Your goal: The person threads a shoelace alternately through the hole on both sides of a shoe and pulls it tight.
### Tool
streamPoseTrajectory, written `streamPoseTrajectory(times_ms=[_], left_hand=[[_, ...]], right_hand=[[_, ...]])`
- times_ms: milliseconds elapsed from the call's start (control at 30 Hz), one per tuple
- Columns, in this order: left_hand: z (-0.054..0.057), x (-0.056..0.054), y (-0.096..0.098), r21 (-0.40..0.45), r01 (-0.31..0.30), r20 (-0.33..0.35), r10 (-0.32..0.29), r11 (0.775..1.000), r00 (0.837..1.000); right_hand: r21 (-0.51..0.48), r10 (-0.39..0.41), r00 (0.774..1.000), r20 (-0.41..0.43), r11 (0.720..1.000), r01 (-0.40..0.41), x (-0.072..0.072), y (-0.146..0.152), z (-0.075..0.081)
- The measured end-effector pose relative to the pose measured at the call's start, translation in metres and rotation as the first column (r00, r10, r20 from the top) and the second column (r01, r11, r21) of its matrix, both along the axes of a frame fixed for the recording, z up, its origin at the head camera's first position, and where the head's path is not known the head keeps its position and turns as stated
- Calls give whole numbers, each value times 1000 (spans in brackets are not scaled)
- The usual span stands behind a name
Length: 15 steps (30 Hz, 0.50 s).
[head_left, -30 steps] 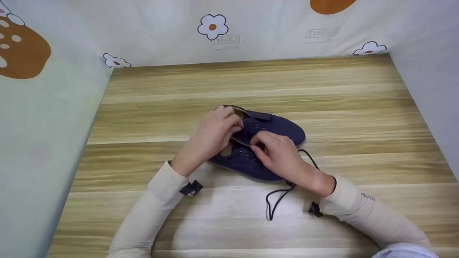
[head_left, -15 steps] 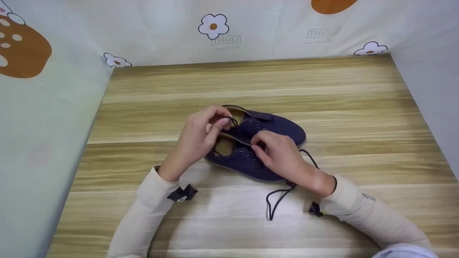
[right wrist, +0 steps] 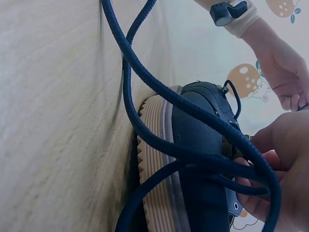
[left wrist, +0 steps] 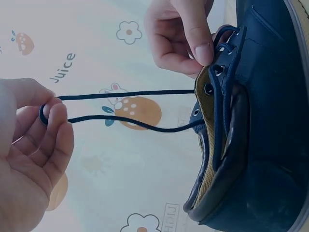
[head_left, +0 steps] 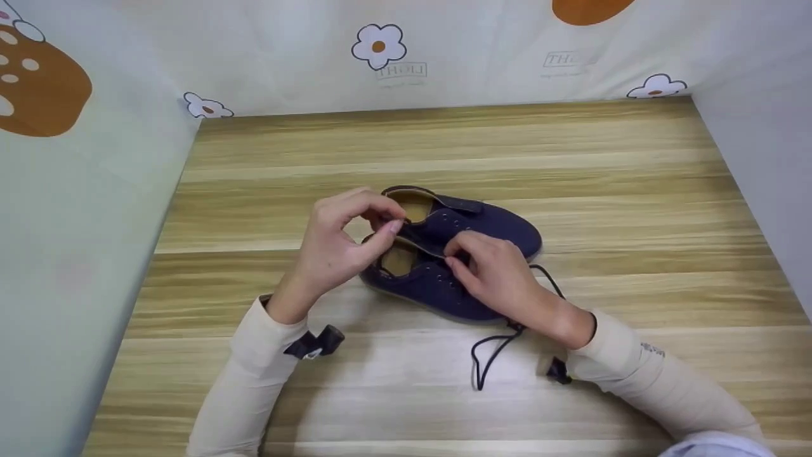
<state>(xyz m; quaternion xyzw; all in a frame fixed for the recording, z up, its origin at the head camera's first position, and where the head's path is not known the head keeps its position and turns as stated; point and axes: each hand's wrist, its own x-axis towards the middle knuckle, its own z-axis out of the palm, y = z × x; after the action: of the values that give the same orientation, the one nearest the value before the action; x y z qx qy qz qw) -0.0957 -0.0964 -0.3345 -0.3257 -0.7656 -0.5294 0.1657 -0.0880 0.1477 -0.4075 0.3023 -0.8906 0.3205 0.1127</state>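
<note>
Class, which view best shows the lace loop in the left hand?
The left wrist view: the lace loop plainly stretches from the left hand to the shoe. The head view barely shows it; in the right wrist view, I make out only a dark bit.

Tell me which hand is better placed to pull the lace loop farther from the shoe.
Likely the left: the left hand holds the lace loop, drawn out away from the shoe. The right hand pinches the shoe's edge, so it seems better suited to steadying.
</note>
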Motion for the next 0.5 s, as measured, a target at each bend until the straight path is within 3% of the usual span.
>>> streamPoseTrajectory(times_ms=[200,500], left_hand=[[3,3,1,-22,-25,-35,24,999,999],[8,8,5,-136,-104,-122,87,985,989]], right_hand=[[2,-1,1000,3,1000,1,0,0,0],[5,-3,1000,13,1000,3,-1,1,-1]])
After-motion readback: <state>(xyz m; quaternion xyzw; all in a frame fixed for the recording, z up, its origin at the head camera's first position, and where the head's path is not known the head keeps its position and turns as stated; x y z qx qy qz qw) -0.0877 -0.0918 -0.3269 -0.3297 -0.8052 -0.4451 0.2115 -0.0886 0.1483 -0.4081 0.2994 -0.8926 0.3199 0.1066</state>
